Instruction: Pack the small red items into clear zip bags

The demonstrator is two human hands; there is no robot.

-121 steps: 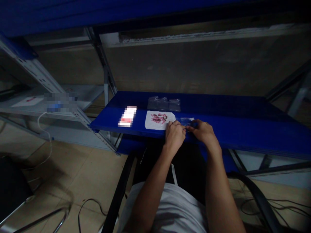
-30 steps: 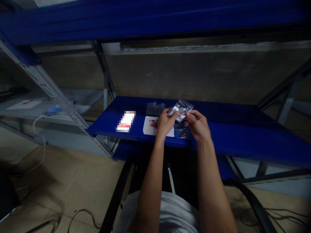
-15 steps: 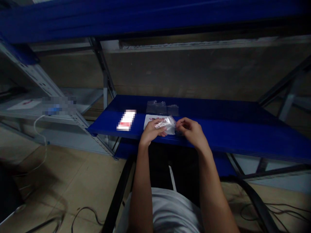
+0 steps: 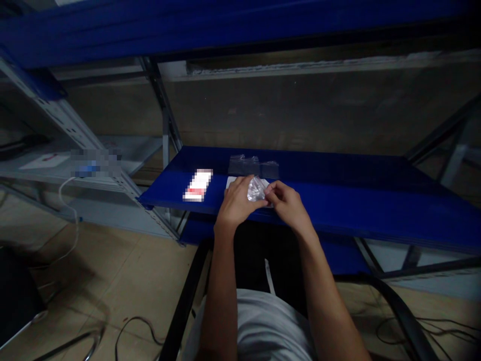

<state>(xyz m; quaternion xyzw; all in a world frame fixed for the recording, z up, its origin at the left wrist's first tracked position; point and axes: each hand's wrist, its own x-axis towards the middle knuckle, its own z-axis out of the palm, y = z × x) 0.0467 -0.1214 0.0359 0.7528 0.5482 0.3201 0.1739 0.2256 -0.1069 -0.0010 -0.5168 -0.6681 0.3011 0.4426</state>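
Between my two hands is a clear plastic bag (image 4: 256,189), crinkled and shiny. My left hand (image 4: 236,199) lies over its left side, thumb along the near edge and fingers reaching across the top. At the bag's right edge my right hand (image 4: 284,200) pinches the plastic between thumb and fingertips. A white sheet of paper (image 4: 230,181) lies underneath, mostly covered by my hands and the bag. Just behind, several flat clear bags (image 4: 250,165) rest on the blue shelf (image 4: 338,200).
A lit, blurred-out rectangle (image 4: 198,185) lies on the shelf to the left. Metal uprights (image 4: 82,130) frame that side, beside a grey shelf (image 4: 139,150) with paper on it. Overhead runs a blue beam (image 4: 240,30). Chair arms (image 4: 394,311) flank me, and cables lie on the floor.
My left hand has moved up and spread over the bag, covering more of the paper. My right hand has shifted left, closer to the left one, and the bag looks more bunched.
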